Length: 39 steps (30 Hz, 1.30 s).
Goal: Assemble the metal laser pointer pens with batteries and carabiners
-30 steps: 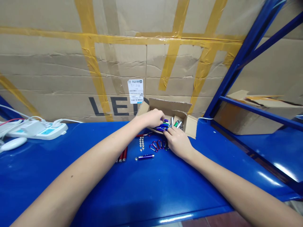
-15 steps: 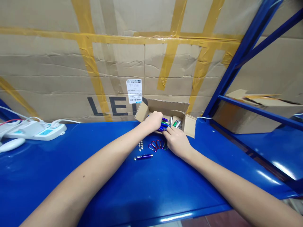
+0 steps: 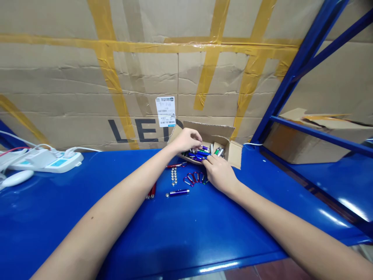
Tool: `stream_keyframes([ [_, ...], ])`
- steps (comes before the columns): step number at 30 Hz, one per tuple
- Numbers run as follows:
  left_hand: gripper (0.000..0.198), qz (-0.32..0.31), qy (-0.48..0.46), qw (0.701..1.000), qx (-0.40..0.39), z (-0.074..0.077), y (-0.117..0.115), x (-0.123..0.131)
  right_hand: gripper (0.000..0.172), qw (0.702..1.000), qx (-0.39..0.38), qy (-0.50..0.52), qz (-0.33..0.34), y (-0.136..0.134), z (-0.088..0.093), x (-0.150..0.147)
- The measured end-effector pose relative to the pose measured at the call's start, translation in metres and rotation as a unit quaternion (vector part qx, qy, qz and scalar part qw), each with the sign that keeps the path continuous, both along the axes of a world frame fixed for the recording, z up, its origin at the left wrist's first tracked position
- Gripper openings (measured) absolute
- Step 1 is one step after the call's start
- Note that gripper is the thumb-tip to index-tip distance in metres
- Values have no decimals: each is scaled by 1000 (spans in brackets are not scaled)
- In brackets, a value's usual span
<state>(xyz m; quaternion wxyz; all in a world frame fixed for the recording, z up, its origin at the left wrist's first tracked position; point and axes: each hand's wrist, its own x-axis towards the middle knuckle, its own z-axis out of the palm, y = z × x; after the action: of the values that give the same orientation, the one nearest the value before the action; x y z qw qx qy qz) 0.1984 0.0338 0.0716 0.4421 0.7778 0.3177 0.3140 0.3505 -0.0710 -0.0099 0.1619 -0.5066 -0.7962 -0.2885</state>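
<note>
Picking through the small cardboard box [image 3: 234, 154]: the left hand [image 3: 188, 140] curls above the keychain flashlights [image 3: 198, 154] inside, grip unclear. The right hand [image 3: 219, 172] lies loosely open at its near edge. Lifting one flashlight needs a fingertip pinch.

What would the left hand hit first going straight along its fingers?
Probably the pile of small coloured tubes inside the open carton; the left hand hovers just above them, though depth is unclear.

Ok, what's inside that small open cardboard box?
A loose heap of small metal tubes, blue, purple, green and silver. The left hand reaches in over them and covers the left part of the box; the bottom under the heap is hidden.
</note>
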Motion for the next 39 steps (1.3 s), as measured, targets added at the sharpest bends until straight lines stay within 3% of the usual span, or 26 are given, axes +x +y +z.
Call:
stream_keyframes([
  [3,15,25,-133,981,-137,1,0,1,23,1000,-6,4,-1,0,0,0],
  [6,17,63,-196,952,-228,-2,3,5,22,1000,-7,7,-4,0,0,0],
  [9,16,82,-214,927,-297,-4,7,8,22,1000,-8,6,-11,0,0,1],
  [11,14,88,-175,930,-310,-5,8,8,22,1000,-8,4,-15,0,0,2],
  [13,12,99,-91,959,-250,-6,6,7,23,1000,-7,3,-18,0,1,2],
  [16,8,78,69,994,-15,-6,2,6,24,1000,-4,4,-16,0,1,2],
  [19,4,12,229,954,193,-6,-3,8,25,1000,3,8,-8,0,1,2],
  [22,11,-37,332,900,280,-7,-6,14,27,1000,8,8,-1,1,-2,3],
  [26,14,-67,365,873,318,-10,-8,22,28,1000,18,1,11,1,-3,4],
  [32,12,-84,355,878,308,0,-5,25,28,998,55,-7,23,0,-2,4],
  [35,11,-79,312,904,280,12,-6,19,27,997,79,-10,19,-1,-1,4],
  [39,16,-66,146,967,197,31,-15,-6,27,996,84,-2,8,-2,1,6],
])
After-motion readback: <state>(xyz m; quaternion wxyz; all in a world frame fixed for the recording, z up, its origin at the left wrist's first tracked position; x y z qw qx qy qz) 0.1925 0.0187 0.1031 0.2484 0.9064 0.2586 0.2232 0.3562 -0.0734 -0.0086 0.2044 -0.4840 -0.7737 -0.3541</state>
